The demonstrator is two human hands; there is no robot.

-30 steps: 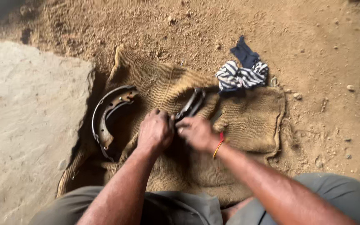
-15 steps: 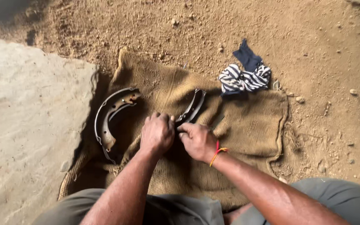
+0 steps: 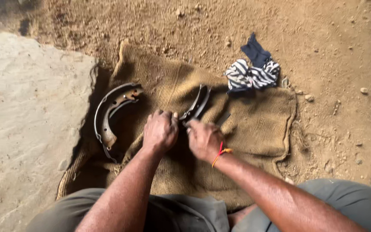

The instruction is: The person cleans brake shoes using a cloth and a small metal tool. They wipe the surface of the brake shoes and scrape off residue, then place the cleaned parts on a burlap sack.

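My left hand (image 3: 160,130) and my right hand (image 3: 203,138) meet over a brown burlap sack (image 3: 254,124) spread on the dirt. Both hands grip the near end of a curved, dark brake shoe (image 3: 197,103) that runs away from me. A red and yellow thread is tied around my right wrist. A second curved brake shoe (image 3: 110,109), rusty with a grey lining, lies on the sack's left part, a hand's width from my left hand. A thin dark flat piece (image 3: 223,118) lies on the sack just beyond my right hand.
A striped black-and-white cloth with a dark blue piece (image 3: 254,68) lies at the sack's far right corner. A pale concrete slab (image 3: 26,129) borders the sack on the left. Loose dirt with small stones (image 3: 363,91) surrounds everything. My knees in grey-green trousers (image 3: 185,215) sit at the bottom.
Both hands have stayed on the near end of the brake shoe, shifting slightly towards me and to the right. The other brake shoe and the cloth have not moved.
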